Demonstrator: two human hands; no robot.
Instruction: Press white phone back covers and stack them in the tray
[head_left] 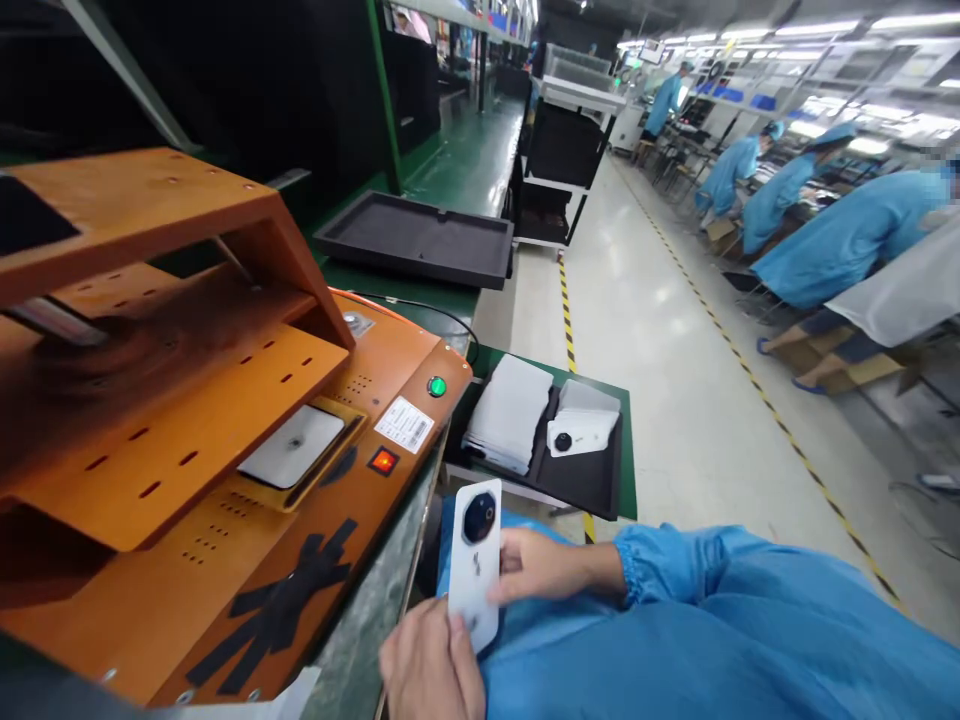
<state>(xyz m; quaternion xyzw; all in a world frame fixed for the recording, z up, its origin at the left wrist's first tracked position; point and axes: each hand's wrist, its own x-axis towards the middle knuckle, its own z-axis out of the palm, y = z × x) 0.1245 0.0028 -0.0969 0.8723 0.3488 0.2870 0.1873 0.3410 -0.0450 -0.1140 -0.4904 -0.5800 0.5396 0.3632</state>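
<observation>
A white phone (475,590) is held between my two hands, its back with a large round black camera turned up. From these frames I cannot tell whether it is a whole phone or only a back cover. My left hand (431,660) is closed on the lower end, with the thumb on its face. On the right long edge, the fingers of my right hand (538,565) pinch it. Left of my hands stands an orange press (397,370), with a white flat panel (296,445) lying in the holder under its plate.
A black tray (585,488) beyond my hands holds a stack of white sheets (510,410) and a few white panels (586,432). Another black tray (420,240) lies on the green bench. A rack (562,140) stands by the aisle. Several co-workers in blue work at right.
</observation>
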